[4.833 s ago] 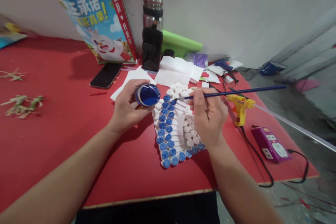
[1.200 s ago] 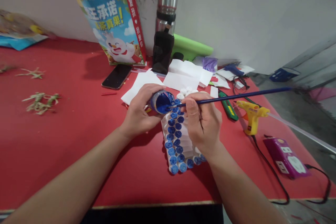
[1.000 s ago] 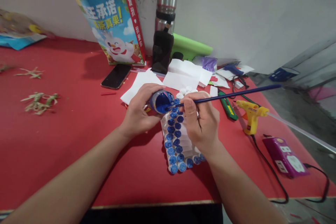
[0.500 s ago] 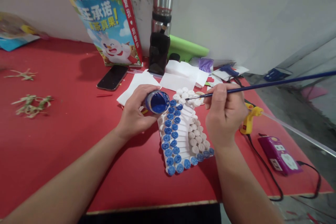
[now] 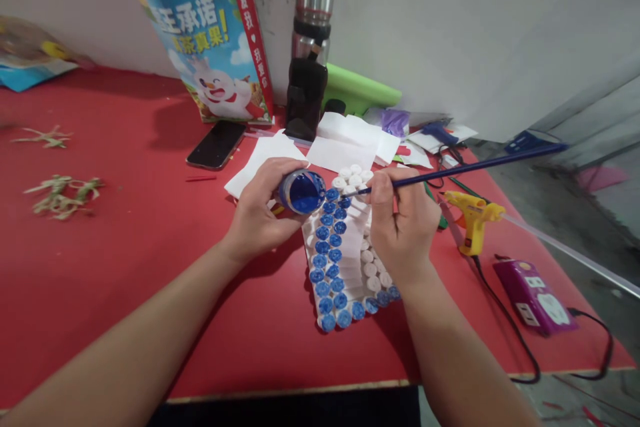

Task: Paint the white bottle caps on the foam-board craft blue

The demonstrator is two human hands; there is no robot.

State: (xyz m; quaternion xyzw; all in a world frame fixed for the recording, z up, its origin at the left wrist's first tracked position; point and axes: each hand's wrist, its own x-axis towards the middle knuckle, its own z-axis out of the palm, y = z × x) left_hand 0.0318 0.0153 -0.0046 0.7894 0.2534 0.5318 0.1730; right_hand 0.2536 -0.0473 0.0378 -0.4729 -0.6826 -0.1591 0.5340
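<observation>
My left hand [image 5: 260, 213] grips a small pot of blue paint [image 5: 301, 191], tilted so that its open mouth faces me. A long blue paintbrush [image 5: 465, 168] is held in my right hand [image 5: 403, 227], its tip resting on the rolled paper pieces at the top of a white paper craft [image 5: 345, 247]. The craft lies flat on the red table [image 5: 125, 267] between my hands. Its left column and bottom row of rolls are painted blue; the rolls on the right and at the top are white.
A yellow glue gun [image 5: 473, 220] and a purple power strip [image 5: 535, 288] with black cables lie to the right. Behind the craft are white paper sheets [image 5: 345, 140], a phone [image 5: 216, 145], a dark bottle [image 5: 306, 67], a printed bag [image 5: 210, 40] and a green roll [image 5: 360, 87]. Dried plant bits [image 5: 60, 188] lie left.
The brush tip left the paint pot and swung out to the right. It has now come back left onto the upper rolls of the craft. The pot stays tilted in my left hand.
</observation>
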